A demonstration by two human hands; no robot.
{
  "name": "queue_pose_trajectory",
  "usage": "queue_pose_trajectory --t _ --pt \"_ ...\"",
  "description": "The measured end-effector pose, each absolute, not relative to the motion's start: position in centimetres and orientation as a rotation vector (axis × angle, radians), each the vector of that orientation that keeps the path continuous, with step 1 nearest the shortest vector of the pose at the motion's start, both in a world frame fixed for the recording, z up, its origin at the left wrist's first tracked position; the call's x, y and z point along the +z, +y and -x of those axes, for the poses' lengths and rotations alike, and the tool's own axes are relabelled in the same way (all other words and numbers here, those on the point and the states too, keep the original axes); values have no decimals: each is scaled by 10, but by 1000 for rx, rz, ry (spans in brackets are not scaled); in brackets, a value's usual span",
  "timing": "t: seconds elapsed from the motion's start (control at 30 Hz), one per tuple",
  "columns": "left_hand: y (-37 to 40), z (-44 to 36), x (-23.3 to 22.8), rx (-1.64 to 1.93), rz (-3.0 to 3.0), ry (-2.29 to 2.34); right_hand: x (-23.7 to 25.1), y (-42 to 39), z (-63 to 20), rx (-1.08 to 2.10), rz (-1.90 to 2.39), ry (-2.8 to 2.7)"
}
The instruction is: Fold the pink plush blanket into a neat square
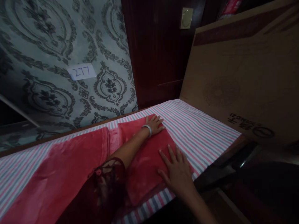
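Item, far left: patterned wallpaper (46, 46) carrying a paper label (81, 72) marked 277.

Item, left to centre: my red cloth (70, 174), soft and velvety, lying across the striped sheet (198, 130) that covers the worktop. The left stretch lies open in a single layer with loose ripples; the right stretch is doubled over into a neater panel with a straight far edge.

Item, centre: my left hand (155, 123), bangle (147, 129) at the wrist, arm in a dark lace sleeve (109, 177). Fingers spread and flat, palm down on the far right corner of the folded panel.

Item, centre right: my right hand (176, 169), fingers spread, pressing flat on the near right edge of the same panel. Neither hand pinches anything.

Item, right: a large cardboard sheet (245, 71) leaning at the end of the worktop, with dark wood panelling (158, 53) behind it.

Judged state: one fold appears made and is being flattened; the long left stretch looks unfolded, so most of the folding seems left.
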State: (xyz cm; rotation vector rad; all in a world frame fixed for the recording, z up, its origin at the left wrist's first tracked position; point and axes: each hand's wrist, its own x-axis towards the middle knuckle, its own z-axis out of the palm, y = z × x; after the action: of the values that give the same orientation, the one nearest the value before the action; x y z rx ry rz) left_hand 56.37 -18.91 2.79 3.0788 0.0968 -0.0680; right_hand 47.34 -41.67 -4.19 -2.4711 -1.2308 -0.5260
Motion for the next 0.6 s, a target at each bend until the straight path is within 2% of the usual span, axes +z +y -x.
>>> queue_pose_trajectory --t 0.27,0.6 --pt "-168 -575 -9 7 -3049 136 -55 -419 -470 -536 2410 -1223" --pt "-175 -570 11 -119 -2939 133 -55 -421 -473 -537 2436 -1258"
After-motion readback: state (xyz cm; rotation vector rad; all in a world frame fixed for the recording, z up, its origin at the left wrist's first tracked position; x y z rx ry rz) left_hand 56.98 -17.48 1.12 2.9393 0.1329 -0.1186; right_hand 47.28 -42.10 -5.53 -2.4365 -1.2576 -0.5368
